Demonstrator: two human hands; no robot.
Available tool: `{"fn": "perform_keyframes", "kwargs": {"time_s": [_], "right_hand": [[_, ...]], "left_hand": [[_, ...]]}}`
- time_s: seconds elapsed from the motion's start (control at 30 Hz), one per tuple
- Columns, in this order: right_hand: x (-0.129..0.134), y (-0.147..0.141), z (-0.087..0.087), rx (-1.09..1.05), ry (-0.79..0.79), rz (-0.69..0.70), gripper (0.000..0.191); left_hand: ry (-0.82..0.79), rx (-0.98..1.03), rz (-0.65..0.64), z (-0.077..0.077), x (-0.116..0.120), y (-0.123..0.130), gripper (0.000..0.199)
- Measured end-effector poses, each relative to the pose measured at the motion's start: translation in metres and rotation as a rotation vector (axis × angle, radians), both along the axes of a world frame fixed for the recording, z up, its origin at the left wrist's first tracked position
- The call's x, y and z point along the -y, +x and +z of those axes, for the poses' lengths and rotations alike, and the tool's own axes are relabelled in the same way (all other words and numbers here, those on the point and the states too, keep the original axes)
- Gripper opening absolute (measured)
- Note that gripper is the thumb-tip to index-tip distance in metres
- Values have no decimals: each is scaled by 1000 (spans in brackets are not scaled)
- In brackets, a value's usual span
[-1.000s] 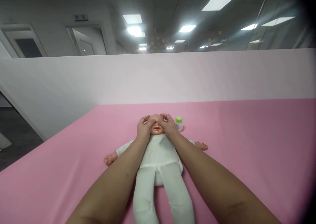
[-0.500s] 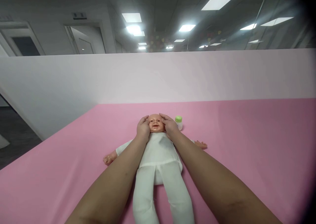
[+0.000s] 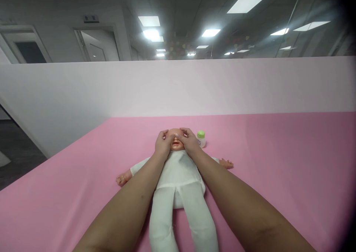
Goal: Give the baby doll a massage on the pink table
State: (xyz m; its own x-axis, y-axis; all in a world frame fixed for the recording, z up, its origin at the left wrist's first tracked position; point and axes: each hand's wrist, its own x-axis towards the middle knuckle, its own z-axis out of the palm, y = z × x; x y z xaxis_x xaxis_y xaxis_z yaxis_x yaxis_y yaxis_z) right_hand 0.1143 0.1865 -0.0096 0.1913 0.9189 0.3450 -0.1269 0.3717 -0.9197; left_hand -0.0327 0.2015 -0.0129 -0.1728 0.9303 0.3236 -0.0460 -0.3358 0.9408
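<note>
A baby doll [image 3: 179, 170] with a white cloth body lies on its back, its head at the far end and its legs towards me. My left hand [image 3: 163, 142] cups the left side of the doll's head, fingers curled round it. On the other side, my right hand [image 3: 189, 140] wraps round the head in the same way. Both thumbs rest on the face near the nose and cover the eyes; the mouth shows below them. The doll's plastic hands stick out past my forearms on either side.
A small clear jar with a green lid [image 3: 201, 134] stands just right of my right hand. The doll lies on a pink padded surface [image 3: 278, 163]. A low white wall [image 3: 178, 89] closes off the far side, and dark floor [image 3: 19, 144] shows at the left.
Both thumbs have moved inward from the sides of the doll's face to beside the nose, over the eyes. The doll and jar have stayed in place.
</note>
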Motion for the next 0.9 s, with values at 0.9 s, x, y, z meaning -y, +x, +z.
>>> {"fn": "perform_keyframes", "kwargs": {"time_s": [0.9], "right_hand": [[-1,9,-4,-50,-27,150,49]], "left_hand": [[-178,298,-218,3,0,-8,40]]}}
